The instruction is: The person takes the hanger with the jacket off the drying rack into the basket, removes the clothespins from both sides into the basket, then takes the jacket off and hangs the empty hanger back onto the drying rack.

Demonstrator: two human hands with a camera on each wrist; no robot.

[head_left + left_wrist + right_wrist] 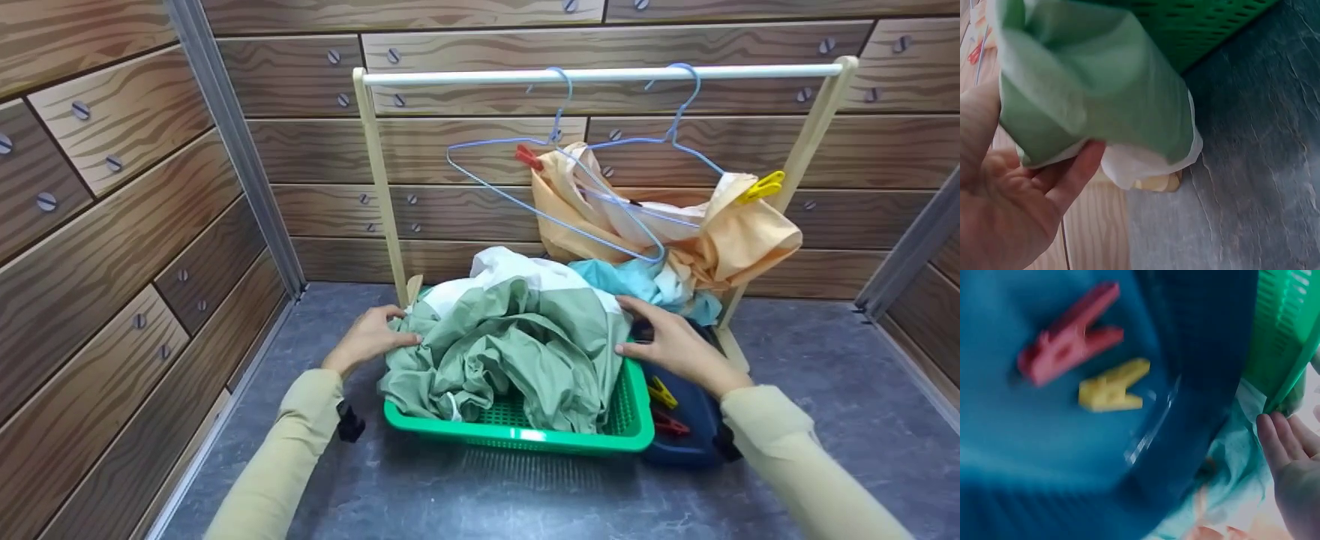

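The cloth [570,337] sits heaped in the basket [480,433]; it looks light, soft and floppy, so it should lift best by both sides. The left hand [371,337] pinches one side, and the right hand [675,346] touches the other with straight fingers.

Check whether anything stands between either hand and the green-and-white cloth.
Nothing visible does. The left hand holds the near-left side of the cloth, and the right hand is at its right side. The blue bin sits beside the green basket, below the right wrist, out of the way.
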